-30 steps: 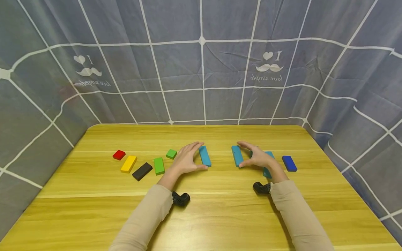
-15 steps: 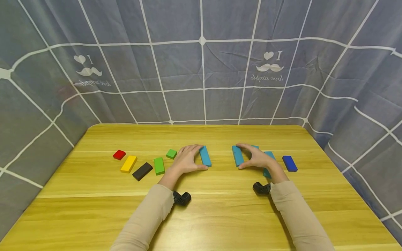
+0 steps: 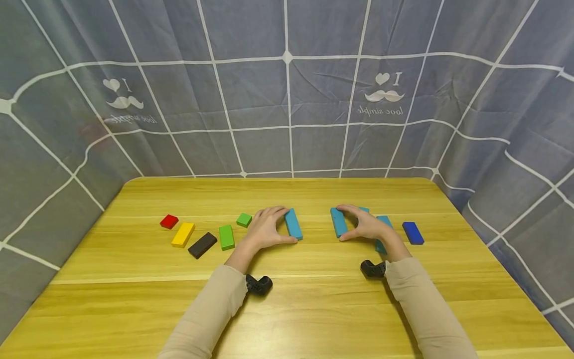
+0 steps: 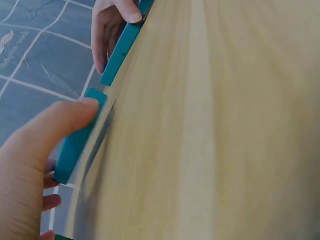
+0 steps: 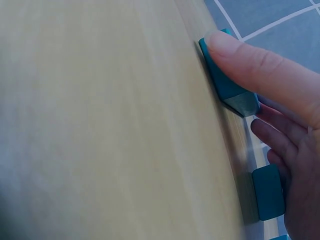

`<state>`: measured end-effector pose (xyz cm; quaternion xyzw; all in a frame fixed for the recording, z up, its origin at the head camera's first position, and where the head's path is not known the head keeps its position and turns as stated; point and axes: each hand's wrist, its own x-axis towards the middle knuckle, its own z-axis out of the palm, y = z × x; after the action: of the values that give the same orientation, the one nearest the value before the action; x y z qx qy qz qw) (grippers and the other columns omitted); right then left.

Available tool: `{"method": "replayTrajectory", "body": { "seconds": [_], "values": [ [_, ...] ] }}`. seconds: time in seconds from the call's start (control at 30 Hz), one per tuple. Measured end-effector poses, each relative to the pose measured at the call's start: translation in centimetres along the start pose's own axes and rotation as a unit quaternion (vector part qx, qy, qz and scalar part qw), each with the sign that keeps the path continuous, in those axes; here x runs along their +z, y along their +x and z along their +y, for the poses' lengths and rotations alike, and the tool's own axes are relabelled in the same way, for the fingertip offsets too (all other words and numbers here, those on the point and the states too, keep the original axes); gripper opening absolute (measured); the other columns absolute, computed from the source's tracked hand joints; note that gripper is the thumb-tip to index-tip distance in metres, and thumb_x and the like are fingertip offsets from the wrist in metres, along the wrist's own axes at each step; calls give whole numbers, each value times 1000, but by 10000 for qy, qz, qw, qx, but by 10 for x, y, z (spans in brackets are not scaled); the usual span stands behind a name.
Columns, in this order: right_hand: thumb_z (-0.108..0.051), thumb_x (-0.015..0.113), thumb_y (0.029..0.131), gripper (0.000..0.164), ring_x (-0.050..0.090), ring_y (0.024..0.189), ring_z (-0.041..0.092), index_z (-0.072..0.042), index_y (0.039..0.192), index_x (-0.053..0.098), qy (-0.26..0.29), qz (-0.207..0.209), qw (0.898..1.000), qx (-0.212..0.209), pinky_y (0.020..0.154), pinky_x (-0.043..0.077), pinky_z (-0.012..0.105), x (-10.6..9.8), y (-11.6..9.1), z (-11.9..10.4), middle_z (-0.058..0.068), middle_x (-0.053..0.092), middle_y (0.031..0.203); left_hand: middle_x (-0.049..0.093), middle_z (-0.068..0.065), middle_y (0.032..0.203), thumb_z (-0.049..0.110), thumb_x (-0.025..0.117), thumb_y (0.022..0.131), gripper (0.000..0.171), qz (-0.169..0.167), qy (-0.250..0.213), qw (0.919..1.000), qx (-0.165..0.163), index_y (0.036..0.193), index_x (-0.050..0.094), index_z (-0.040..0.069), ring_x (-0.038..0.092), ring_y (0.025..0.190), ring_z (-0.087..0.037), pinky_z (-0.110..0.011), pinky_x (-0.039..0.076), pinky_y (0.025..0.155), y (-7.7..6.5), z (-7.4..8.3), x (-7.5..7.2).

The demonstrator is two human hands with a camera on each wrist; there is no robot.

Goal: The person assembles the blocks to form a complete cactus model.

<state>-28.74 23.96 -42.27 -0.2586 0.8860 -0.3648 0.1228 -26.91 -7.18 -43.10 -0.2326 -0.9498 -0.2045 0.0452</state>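
Two long light-blue blocks lie roughly parallel near the middle of the table in the head view. My left hand (image 3: 265, 228) grips the left light-blue block (image 3: 293, 224) end to end, thumb at its near end and fingers at the far end. On the right light-blue block (image 3: 339, 223), my right hand (image 3: 368, 225) has the same hold. In the left wrist view the thumb (image 4: 75, 115) presses the block's near end. The right wrist view shows the other thumb (image 5: 235, 52) against its block. A gap separates the two held blocks.
Left of the hands lie a red block (image 3: 169, 222), a yellow block (image 3: 183, 235), a black block (image 3: 203, 245) and two green blocks (image 3: 226, 237). A teal block (image 3: 380, 247) is partly behind the right wrist, with a dark-blue block (image 3: 413, 233) beyond. A curtain (image 3: 251, 99) hangs behind the table.
The fingers of both hands have come down onto the far ends of the light-blue blocks. More of a blue block behind the right hand shows. The blocks have barely moved.
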Motion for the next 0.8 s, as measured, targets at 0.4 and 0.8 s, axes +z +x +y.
{"method": "replayTrajectory", "body": {
  "seconds": [0.4, 0.8],
  "values": [
    [-28, 78, 72, 90, 16, 134, 40, -3, 142, 28, -12, 6, 10000, -7, 103, 16, 57, 1, 1, 1, 21, 22, 146, 46, -6, 135, 56, 76, 61, 88, 254, -441, 9957, 780, 134, 47, 16, 39, 125, -26, -48, 24, 103, -22, 36, -9],
    [-22, 77, 73, 87, 16, 134, 40, -3, 142, 28, 43, -9, 10000, -9, 103, 16, 58, 1, 1, 2, 21, 21, 146, 49, -6, 132, 52, 80, 57, 86, 133, -1096, 9872, 1149, 129, 52, 15, 42, 122, -26, -48, 30, 99, -74, 55, 2]
  ]
}}
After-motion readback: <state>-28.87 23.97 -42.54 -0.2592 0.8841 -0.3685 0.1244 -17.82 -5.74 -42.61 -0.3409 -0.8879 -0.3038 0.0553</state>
